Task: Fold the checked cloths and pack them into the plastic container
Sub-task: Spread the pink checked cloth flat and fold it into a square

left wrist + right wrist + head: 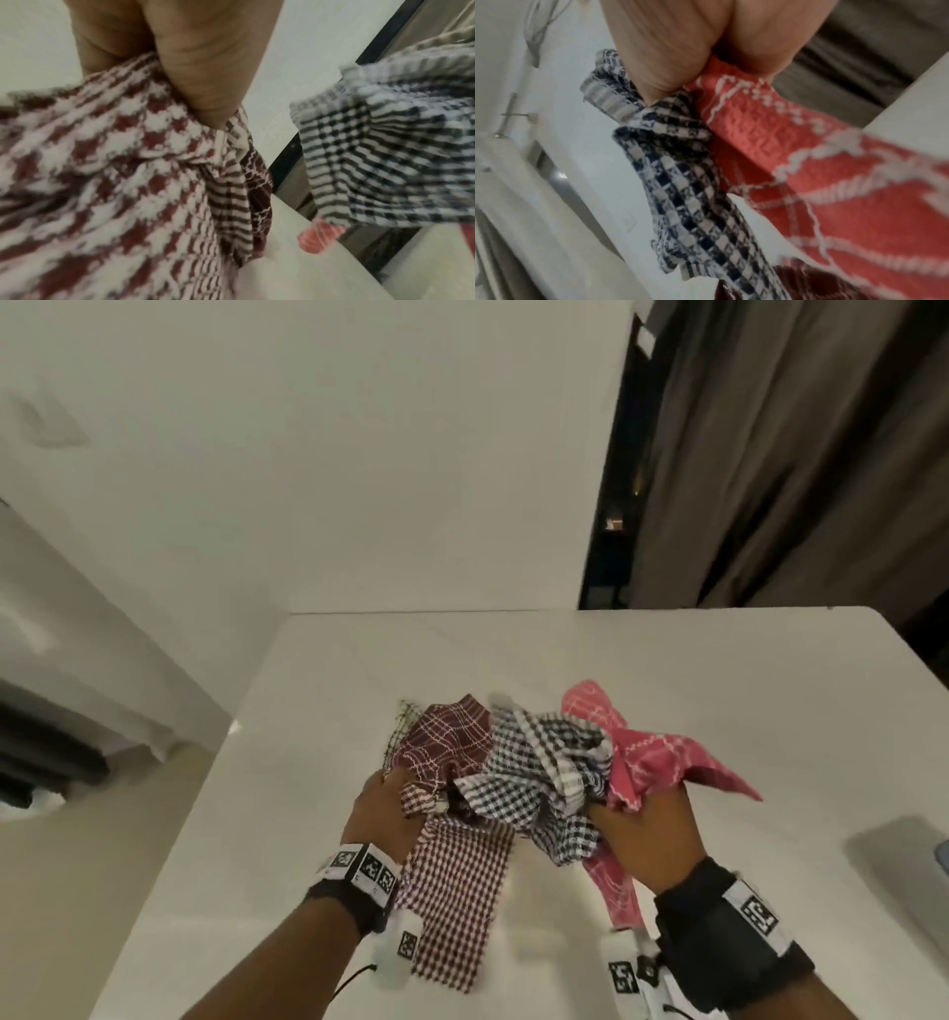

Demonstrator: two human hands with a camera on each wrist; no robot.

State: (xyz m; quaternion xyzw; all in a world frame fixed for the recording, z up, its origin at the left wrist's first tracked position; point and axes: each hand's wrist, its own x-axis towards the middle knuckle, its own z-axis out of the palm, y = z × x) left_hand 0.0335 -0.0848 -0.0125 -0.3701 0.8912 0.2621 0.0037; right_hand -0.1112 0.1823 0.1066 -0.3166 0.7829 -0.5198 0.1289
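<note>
Both hands hold a bunch of crumpled checked cloths above the white table [667,660]. My left hand [382,806] grips the maroon-and-white checked cloth [457,891] and a dark maroon cloth with white lines [444,742]; its fingers [203,81] curl round the maroon check cloth [107,182]. My right hand [642,829] grips the pink cloth [652,757] and the black-and-white checked cloth [534,778]. In the right wrist view the pink cloth [821,182] and the black-and-white cloth [685,182] bunch under my fingers [670,60]. The black-and-white cloth [385,132] hangs to the right in the left wrist view.
A grey object [904,870] lies at the table's right edge, cut off by the frame. A white wall stands behind the table, and dark curtains [796,454] hang at the back right. The plastic container is not in view.
</note>
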